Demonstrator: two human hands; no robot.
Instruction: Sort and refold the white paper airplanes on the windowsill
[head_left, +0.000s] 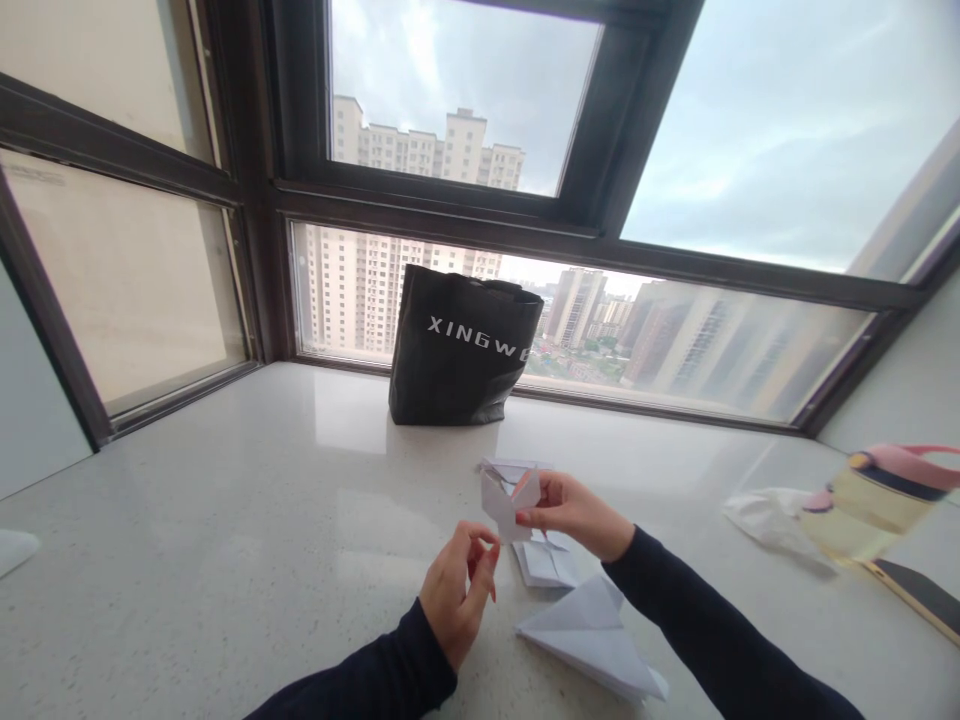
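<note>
- Just right of centre, below the middle of the frame, I see a folded white paper (493,498) held above the pale counter (225,560); its two flaps spread upward in a V and its joined end points down, so its long axis runs roughly up the frame.
- My right hand (562,512) is nearly closed, thumb and fingers pinching that paper by its right flap.
- My left hand (461,590) is half curled, a gap between thumb and index finger, gripping nothing that I can see; its fingertips sit beside the paper's lower edge, and I cannot tell whether they touch.
- Just below the held piece lies a squarish folded sheet (551,567).
- Toward the bottom, right of centre, a pointed folded sheet (592,640) aims its tip left, its long axis sloping down to the right.
- Above centre stands a black bag (461,370).
</note>
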